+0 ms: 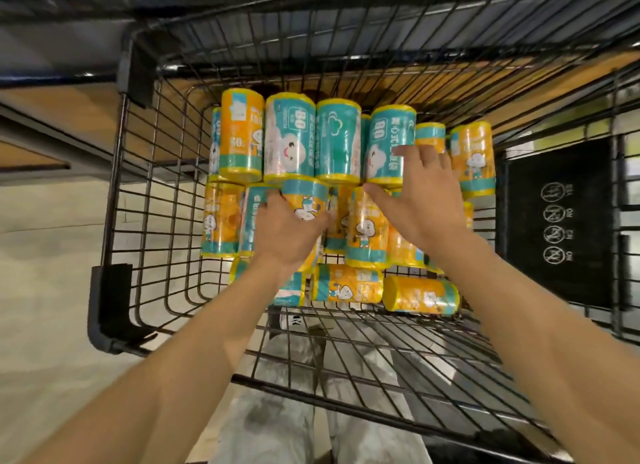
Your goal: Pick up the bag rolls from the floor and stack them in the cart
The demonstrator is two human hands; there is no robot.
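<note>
Several bag rolls in orange and teal wrappers are stacked inside the black wire cart (145,193). My left hand (284,235) grips an orange and teal roll (306,200) in the middle row, fingers curled round it. My right hand (422,193) lies flat with straight fingers against a teal roll (388,145) in the back row, its thumb over an orange roll (367,228). Two rolls lie on their sides at the front, one orange roll (346,283) and another (420,295).
The cart's near wire shelf (381,352) stretches below my forearms. A black sign panel (557,221) with round symbols sits on the cart's right. Pale floor (45,262) lies left of the cart. Wooden shelving (69,110) runs behind it.
</note>
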